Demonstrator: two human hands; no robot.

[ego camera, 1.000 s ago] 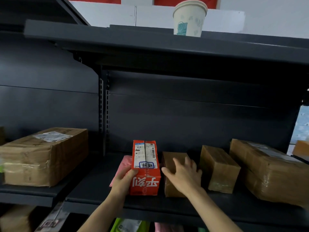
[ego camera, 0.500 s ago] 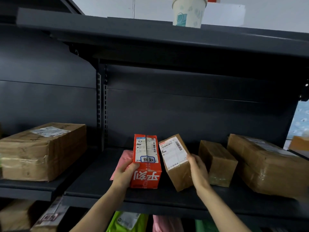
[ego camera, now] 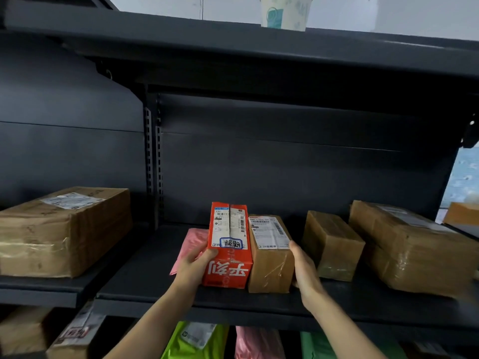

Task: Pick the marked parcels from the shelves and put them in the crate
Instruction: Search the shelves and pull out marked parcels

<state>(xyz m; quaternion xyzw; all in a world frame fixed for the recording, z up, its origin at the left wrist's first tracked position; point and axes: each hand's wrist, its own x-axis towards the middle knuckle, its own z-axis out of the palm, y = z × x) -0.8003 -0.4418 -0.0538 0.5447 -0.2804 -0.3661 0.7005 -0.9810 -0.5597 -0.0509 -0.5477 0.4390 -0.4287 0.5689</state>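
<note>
A red box (ego camera: pixel 229 255) with white characters and a hand-written blue-framed mark on its label stands on the dark middle shelf (ego camera: pixel 145 286). My left hand (ego camera: pixel 193 266) grips its left side. Right beside it, touching, stands a small brown taped box (ego camera: pixel 270 263) with a white shipping label on top. My right hand (ego camera: pixel 303 270) holds that box's right side. A pink mailer bag (ego camera: pixel 191 244) lies flat behind the red box. No crate is in view.
Two more brown boxes, a small one (ego camera: pixel 333 244) and a larger one (ego camera: pixel 412 252), stand right of my hands. A big brown box (ego camera: pixel 62 231) sits on the left shelf. A paper cup (ego camera: pixel 285 14) stands on the top shelf. Green and pink bags (ego camera: pixel 197 340) fill the shelf below.
My right hand tipped the small brown box up, turned its labelled face upward and set it level against the red box. My left hand kept its grip on the red box.
</note>
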